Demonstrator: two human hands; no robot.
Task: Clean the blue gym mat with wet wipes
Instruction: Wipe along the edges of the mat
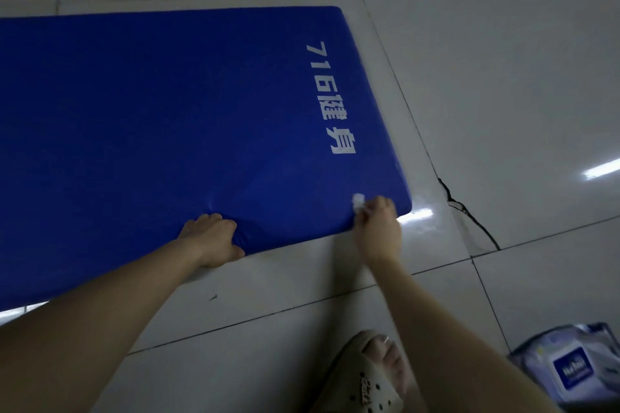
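Mat (167, 127) lies on the floor (503, 77), filling left and centre; left grip (214, 238) clutches its near edge; right grip (377, 216) pinches a wipe (358, 200) on its lower-right corner; pack (570, 372) at lower right.

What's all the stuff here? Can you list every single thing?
gym mat: one, blue with white print, lying on the floor.
wet wipe: one, white, at the mat's near right corner.
wipes pack: one, blue and white, on the floor, bottom right.
floor tiles: many, pale grey, one cracked beside the mat.
slipper: one, beige, on a foot.
left hand: grips the mat's near edge.
right hand: holds the wet wipe.
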